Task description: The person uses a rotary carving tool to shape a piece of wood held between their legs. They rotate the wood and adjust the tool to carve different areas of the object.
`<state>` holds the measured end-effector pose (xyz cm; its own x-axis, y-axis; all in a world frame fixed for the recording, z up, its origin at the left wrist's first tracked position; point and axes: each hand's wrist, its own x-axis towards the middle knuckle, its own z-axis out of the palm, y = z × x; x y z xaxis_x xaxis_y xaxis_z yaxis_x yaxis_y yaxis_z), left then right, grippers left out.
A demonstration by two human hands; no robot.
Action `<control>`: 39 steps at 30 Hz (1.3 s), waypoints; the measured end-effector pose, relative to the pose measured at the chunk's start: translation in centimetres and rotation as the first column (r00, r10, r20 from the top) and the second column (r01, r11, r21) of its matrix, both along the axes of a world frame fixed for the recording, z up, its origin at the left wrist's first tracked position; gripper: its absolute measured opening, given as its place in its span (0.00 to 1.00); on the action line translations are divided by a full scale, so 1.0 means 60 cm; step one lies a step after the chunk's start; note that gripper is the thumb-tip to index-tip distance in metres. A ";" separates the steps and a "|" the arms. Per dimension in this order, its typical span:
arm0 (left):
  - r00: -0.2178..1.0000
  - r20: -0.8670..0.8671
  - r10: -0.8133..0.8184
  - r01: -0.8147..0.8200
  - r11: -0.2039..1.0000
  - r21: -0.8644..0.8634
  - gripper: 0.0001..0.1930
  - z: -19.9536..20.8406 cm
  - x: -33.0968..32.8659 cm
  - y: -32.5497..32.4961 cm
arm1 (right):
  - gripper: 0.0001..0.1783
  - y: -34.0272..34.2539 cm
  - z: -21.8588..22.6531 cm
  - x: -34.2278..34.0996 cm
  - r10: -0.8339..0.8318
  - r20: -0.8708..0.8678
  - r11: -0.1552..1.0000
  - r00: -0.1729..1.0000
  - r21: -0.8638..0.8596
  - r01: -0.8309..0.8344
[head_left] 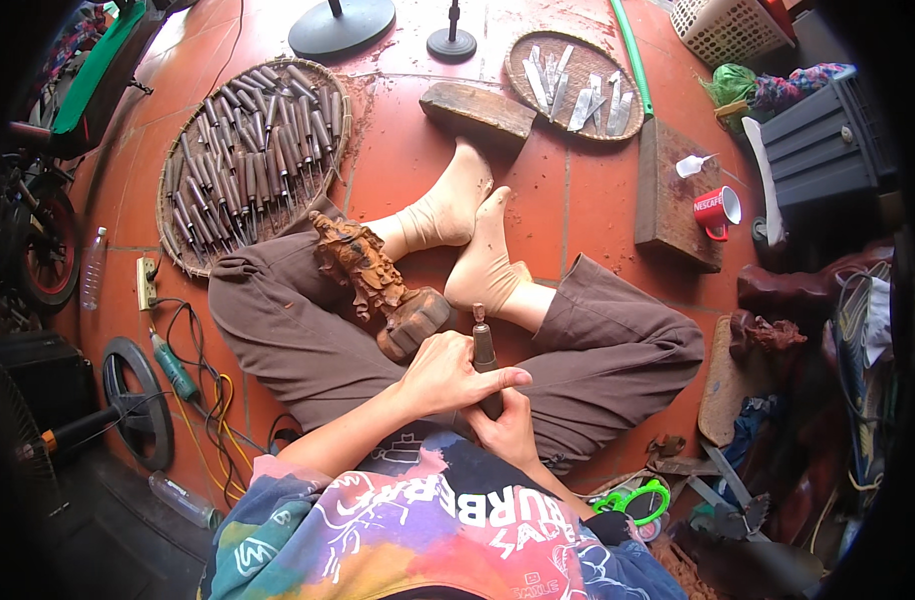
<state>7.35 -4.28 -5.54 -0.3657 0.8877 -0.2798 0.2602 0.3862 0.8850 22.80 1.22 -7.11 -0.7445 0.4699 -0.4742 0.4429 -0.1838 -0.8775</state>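
Both my hands are closed around a dark rotary tool handpiece point(485, 347), held upright in front of my lap. Its metal collet and a small brownish tip point away from me. My left hand point(441, 376) wraps its upper part, thumb stretched out to the right across the body. Below it, my right hand point(508, 428) grips the lower end, partly covered by the left. A carved wooden figure point(363, 262) with a blocky base point(416, 322) leans against my left leg, just beyond my left hand. It is not held by either hand.
A woven tray point(166, 215) of wood-handled carving tools lies far left; another tray point(518, 110) holds metal blades. A wooden block point(478, 110) lies beyond my feet. At right, a red mug point(716, 208) sits on a board point(668, 215). Green scissors point(646, 497) lie near my right side; cables point(218, 420) at left.
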 end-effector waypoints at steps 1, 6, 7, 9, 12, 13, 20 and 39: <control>0.999 0.034 -0.013 0.013 1.000 -0.006 0.37 -0.001 0.000 -0.002 | 0.09 0.001 0.010 0.000 0.000 0.025 0.993 1.000 -0.120 0.003; 0.917 0.384 -0.105 0.029 0.979 0.200 0.29 -0.013 0.009 0.007 | 0.08 0.010 0.012 0.003 -0.041 -0.182 0.735 0.982 -0.672 -0.094; 0.876 0.465 -0.127 0.038 0.980 0.196 0.26 -0.015 0.009 0.010 | 0.09 0.007 0.008 0.004 -0.082 -0.225 0.635 0.971 -0.763 -0.123; 0.763 0.623 -0.172 0.059 0.978 0.198 0.22 -0.022 0.012 0.021 | 0.12 0.007 -0.001 0.007 -0.191 -0.369 0.313 0.910 -0.901 -0.299; 0.689 0.698 -0.196 0.061 0.975 0.214 0.21 -0.015 0.013 0.028 | 0.14 -0.002 0.002 0.006 -0.303 -0.383 0.091 0.873 -0.923 -0.374; 0.700 0.681 -0.214 0.122 0.976 0.182 0.18 -0.023 0.011 0.028 | 0.14 0.001 -0.002 0.010 -0.308 -0.384 0.089 0.871 -0.923 -0.375; 0.427 0.894 0.136 -0.365 0.930 0.033 0.11 -0.021 0.061 0.018 | 0.25 0.091 -0.024 0.082 0.406 -0.212 0.900 0.889 -0.074 -0.429; 0.917 0.397 0.035 -0.010 0.998 -0.065 0.19 0.030 0.096 0.036 | 0.15 0.201 0.049 0.016 -0.222 -0.440 0.882 0.870 -0.470 -0.013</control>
